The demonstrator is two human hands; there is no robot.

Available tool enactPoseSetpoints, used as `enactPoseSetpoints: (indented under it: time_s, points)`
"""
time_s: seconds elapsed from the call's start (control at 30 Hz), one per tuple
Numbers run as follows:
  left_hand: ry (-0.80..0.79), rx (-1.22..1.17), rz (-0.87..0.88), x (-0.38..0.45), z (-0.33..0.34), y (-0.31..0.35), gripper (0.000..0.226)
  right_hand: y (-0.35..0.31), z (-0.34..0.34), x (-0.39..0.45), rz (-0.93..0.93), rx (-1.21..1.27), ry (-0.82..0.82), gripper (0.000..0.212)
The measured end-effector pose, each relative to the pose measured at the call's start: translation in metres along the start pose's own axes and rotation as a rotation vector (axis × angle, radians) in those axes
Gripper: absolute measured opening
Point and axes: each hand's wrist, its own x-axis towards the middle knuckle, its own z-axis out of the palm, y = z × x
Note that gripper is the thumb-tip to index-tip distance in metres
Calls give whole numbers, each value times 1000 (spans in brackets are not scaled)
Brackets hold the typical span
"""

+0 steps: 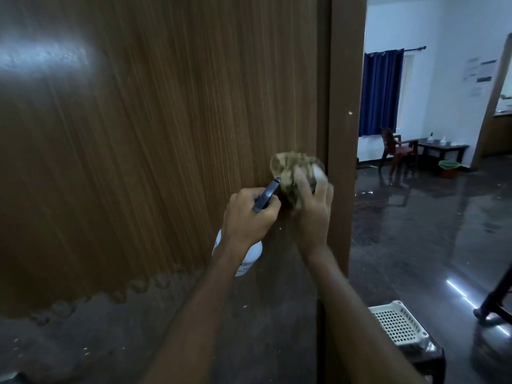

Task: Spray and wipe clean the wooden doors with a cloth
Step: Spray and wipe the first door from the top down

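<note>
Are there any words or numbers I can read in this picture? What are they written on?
None can be read for sure.
Spray bottle in the left hand: dark print on the white body, too blurred and partly hidden by the arm.
Papers on the far wall: too small and blurred to read.
Wooden door, cloth under the right hand, white basket: no writing shows.

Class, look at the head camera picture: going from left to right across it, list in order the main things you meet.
wooden door → spray bottle gripped by the left hand → cloth under the right hand → door frame → blue curtain → chair → dark table
</note>
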Motion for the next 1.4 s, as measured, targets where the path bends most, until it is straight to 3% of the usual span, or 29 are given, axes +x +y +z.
enactPoseSetpoints:
  time_s: [0.13,0.37,0.43,0.63,0.83,1.03,1.17,1.27,1.4]
  points:
    - [7,-12,-4,4,8,10,37,18,-3,-81,8,23,-154,44]
    - [-6,-6,-21,14,19,13,36,1,-1,44,42,71,52,52]
    - [-7,-5,-22,18,22,15,34,2,2,29,50,62,56,49]
    - [43,-19,-31,18,25,12,37,19,-6,-79,117,79,-134,51]
    - [93,-65,-114,2,22,-13,35,-4,8,-23,157,124,29,36]
    - [97,-60,-140,-21,22,-37,39,4,9,-158,101,111,-225,38]
    - [82,-44,-150,-38,23,-50,39,3,13,-122,222,177,-138,42]
    - [73,-46,-152,-47,27,-57,40,4,13,-72,212,159,-28,45]
    - [34,-73,-137,-56,37,-65,39,18,8,-121,248,123,-86,47]
